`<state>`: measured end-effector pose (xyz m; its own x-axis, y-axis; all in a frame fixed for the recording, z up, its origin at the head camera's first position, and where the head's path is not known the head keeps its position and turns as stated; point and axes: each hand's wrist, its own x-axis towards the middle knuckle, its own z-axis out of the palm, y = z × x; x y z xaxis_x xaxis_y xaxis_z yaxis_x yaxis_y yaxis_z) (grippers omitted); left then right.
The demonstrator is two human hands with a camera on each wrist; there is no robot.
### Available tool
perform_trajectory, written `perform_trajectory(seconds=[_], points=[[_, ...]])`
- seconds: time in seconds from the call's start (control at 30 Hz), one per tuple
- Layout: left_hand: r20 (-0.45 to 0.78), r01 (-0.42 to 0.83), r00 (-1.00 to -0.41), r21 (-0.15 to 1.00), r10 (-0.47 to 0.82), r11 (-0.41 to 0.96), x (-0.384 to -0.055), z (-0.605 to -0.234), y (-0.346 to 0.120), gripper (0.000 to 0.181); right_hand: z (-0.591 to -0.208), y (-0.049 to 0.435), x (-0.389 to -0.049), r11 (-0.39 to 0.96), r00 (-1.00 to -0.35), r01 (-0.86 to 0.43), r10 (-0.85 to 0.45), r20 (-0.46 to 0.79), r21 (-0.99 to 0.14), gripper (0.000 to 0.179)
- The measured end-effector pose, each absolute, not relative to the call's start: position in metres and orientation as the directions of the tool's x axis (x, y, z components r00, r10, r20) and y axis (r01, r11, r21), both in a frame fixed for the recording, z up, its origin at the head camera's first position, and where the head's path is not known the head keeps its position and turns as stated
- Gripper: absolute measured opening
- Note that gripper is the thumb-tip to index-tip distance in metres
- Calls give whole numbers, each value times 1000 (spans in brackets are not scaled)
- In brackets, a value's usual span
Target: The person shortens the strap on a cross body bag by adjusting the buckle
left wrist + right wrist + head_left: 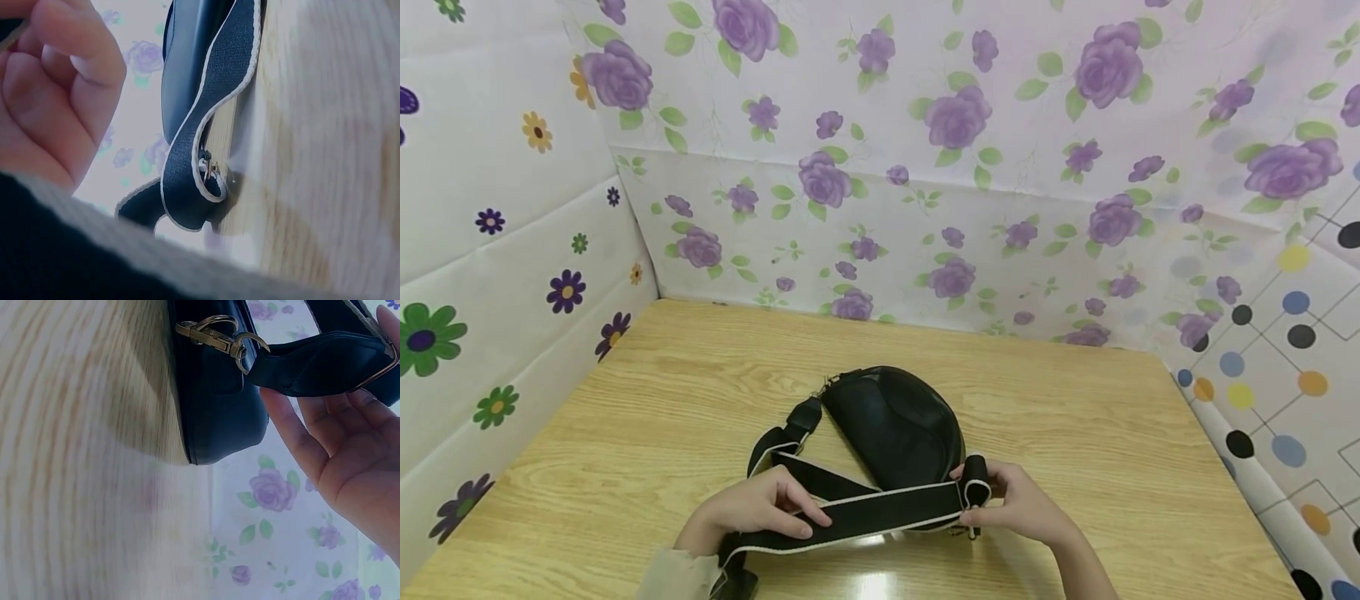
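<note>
A black half-moon shoulder bag (895, 425) lies on the table, its black strap (891, 512) with white edging looped in front of it. My left hand (758, 505) holds the strap on the left, fingers curled; in the left wrist view, a strip of strap crosses close to the camera. At the strap's right end, my right hand (1017, 503) pinches it beside the folded loop and metal slider. Seen from the right wrist, my fingers touch the black strap tab (322, 362), joined by a gold clasp (215, 339) to the bag's end.
The wood-grain table (1112, 433) extends around the bag. Behind it hangs a sheet with purple roses (955, 117); flowered cloth (490, 333) stands at the left and dotted cloth (1285, 367) at the right. Another strap end (805, 417) clips to the bag's upper left.
</note>
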<state>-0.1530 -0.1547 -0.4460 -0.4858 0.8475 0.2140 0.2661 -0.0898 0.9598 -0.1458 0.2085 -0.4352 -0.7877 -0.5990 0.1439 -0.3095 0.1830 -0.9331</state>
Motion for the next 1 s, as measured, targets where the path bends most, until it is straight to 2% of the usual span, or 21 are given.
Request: perform_trajectory(seconds=[0.63,1.0], points=[[204,278,-489,958,848,-71,-150,-448,-163,20,-435,210,-145,172,-788,-309,-597,151,-935,34],[200,262,-524,963,828,-67,-149,-452,-172,17,-434,214,-146,159,-792,-287,-595,141,-945,34]])
